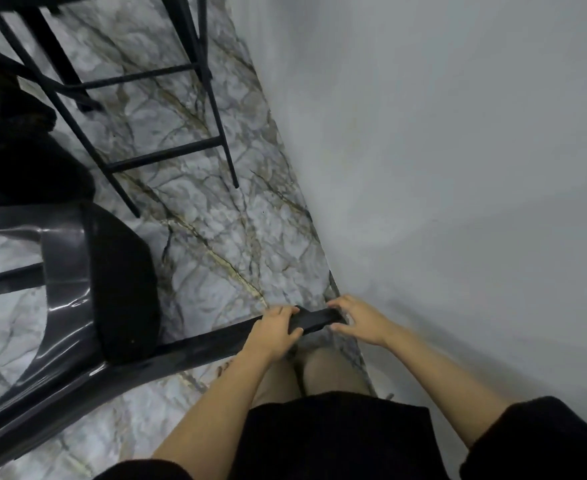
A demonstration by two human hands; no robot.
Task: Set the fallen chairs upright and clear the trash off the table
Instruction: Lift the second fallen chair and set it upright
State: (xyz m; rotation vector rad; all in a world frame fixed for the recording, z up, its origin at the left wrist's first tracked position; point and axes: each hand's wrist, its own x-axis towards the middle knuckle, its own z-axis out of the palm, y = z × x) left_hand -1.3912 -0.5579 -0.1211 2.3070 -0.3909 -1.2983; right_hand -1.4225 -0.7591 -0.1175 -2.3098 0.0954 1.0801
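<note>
A dark plastic chair (77,299) lies tipped on its side on the marble floor at the lower left, its black seat cushion facing right. One of its legs (202,344) runs rightward toward the wall. My left hand (271,332) is closed around that leg near its end. At the tip of the same leg my right hand (358,318) has its fingers curled around the end, thumb below. The table and any trash are out of view.
A grey wall (441,168) fills the right side, close to my hands. Black metal legs and rungs of a tall stool or table frame (167,157) stand on the marble floor (223,244) at the upper left. A dark shape sits at the far left.
</note>
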